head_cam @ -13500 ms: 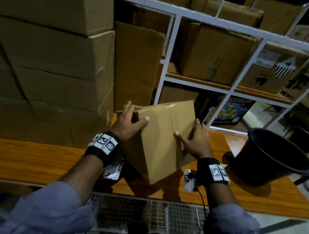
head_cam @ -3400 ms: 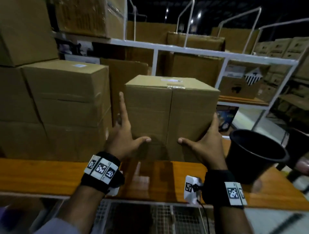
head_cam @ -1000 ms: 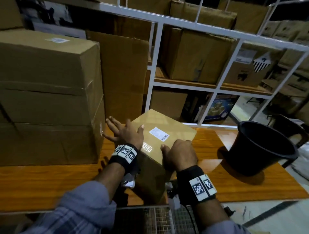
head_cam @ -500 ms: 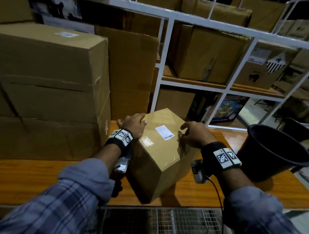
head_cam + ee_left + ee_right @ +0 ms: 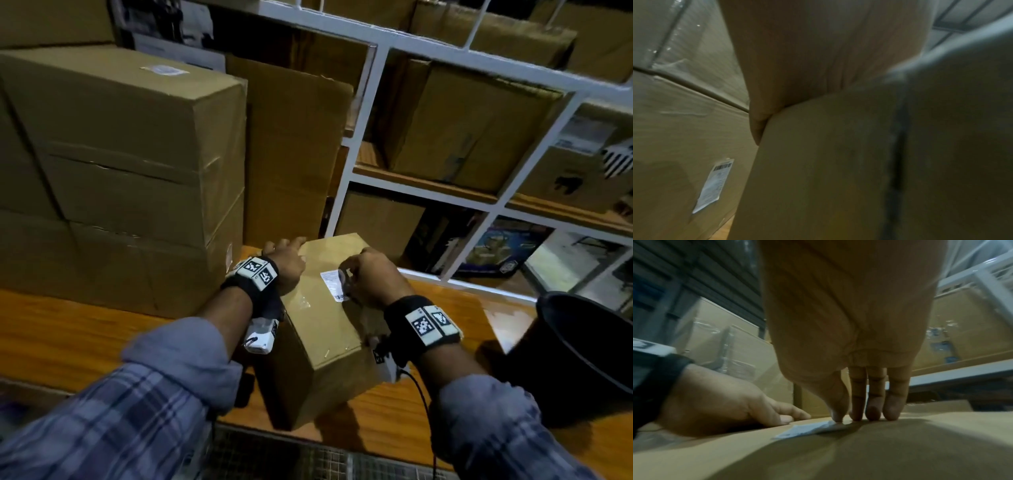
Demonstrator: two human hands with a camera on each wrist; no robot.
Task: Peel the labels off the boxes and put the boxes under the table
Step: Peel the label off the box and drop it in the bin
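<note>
- Wooden table (image 5: 78,342): one small box (image 5: 325,329) stood on it, one black bucket (image 5: 582,359) at right.
- One label (image 5: 331,284) on box top, edge picked at by right hand (image 5: 371,277) fingertips (image 5: 838,416).
- Left hand (image 5: 286,265) laid relaxed on box top.

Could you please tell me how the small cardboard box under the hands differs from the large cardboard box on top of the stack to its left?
The small cardboard box sits tilted on the wooden table; the large cardboard box lies level atop a stack. The small one is held by the left hand while the right hand picks at its label; the large one is untouched. Both carry a white label on top.
</note>
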